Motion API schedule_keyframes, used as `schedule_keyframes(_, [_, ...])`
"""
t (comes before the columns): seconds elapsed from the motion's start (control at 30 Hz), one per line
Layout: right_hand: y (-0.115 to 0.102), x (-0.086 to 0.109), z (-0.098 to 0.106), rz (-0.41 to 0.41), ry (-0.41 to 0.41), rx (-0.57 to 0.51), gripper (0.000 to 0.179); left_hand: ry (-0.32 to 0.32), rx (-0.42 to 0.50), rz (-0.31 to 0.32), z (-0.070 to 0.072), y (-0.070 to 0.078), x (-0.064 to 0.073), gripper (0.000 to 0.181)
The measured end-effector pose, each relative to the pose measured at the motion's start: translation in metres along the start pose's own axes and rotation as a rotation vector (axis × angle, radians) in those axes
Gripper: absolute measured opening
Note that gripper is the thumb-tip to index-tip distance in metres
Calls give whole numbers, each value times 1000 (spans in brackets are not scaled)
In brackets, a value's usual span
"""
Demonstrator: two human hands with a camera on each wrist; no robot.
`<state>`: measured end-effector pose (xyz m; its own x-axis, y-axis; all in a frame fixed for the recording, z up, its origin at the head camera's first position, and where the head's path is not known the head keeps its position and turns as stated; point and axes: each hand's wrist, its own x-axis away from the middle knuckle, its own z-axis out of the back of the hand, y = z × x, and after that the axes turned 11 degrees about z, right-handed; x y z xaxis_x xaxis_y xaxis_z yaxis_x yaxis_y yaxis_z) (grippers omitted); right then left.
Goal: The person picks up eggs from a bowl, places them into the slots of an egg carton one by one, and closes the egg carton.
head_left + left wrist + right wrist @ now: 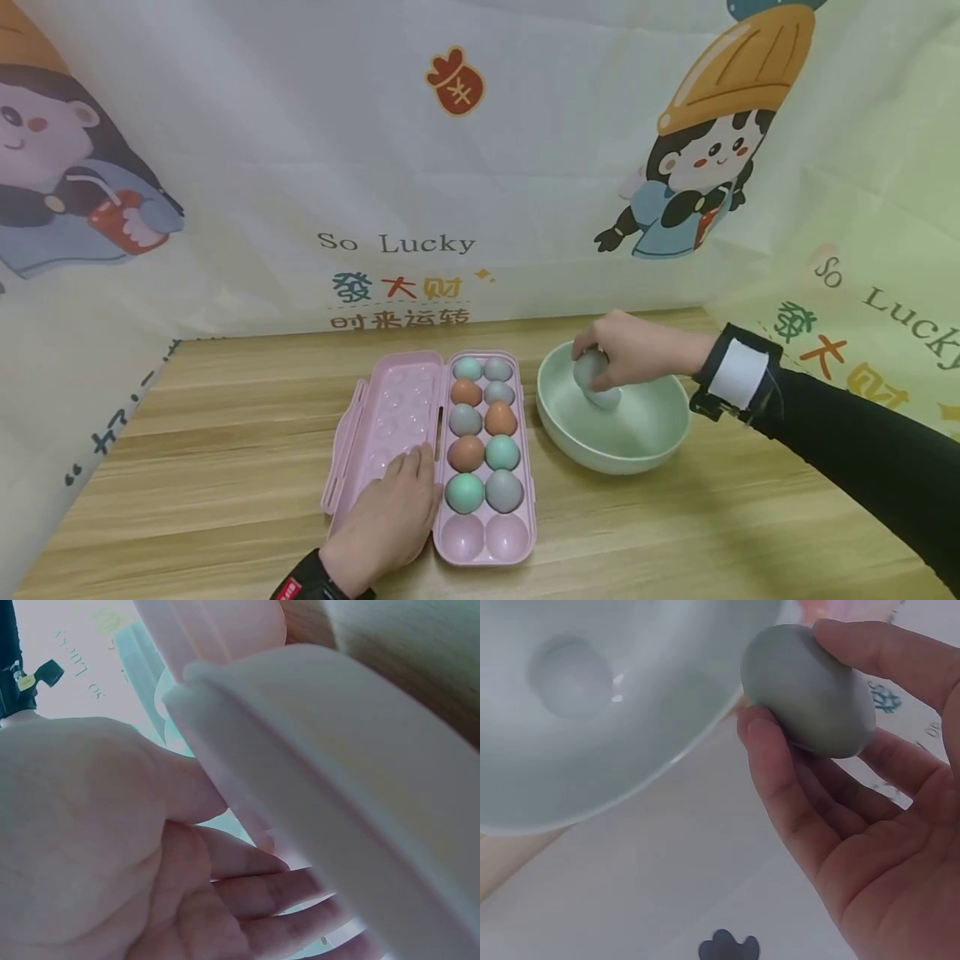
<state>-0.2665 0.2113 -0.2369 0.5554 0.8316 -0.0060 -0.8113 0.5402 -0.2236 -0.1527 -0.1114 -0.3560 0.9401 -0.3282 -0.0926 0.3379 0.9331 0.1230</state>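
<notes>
My right hand (626,350) pinches a grey-green egg (808,691) between thumb and fingers, above the inside of a pale green bowl (660,425). Under that egg in the head view shows a pale round shape (604,400); I cannot tell whether it is another egg or the bowl's base. To the left lies a pink egg carton (525,521), its lid (390,387) folded out leftward. Brown, grey and mint eggs fill two columns of cups, while the nearest two cups hold none. With fingers extended, my left hand (393,512) rests on the lid near the hinge.
Carton and bowl stand side by side on a wood-grain table (247,442). A white printed cloth (540,192) hangs behind the table and along its sides. Wrist bands with cameras (738,372) sit on both arms.
</notes>
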Motion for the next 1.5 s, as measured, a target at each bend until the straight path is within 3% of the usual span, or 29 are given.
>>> schedule_keyframes(0.23, [-16, 5, 8, 24, 113, -26, 32, -2, 4, 8, 1, 0, 1, 50])
schedule_keyframes(0.53, [-28, 8, 9, 49, 152, -36, 34, -37, 3, 17, 2, 1, 0, 51])
schedule_keyframes(0.73, [-43, 8, 7, 72, 202, 2, 34, -5, 3, 5, 2, 0, -1, 51])
schedule_keyframes(1.03, [-69, 5, -8, 135, 238, 22, 31, -40, 27, 20, 3, 1, 0, 51])
schedule_keyframes(1.5, [-95, -11, -53, 159, 267, -45, 35, -13, 24, 13, 2, 1, 1, 52])
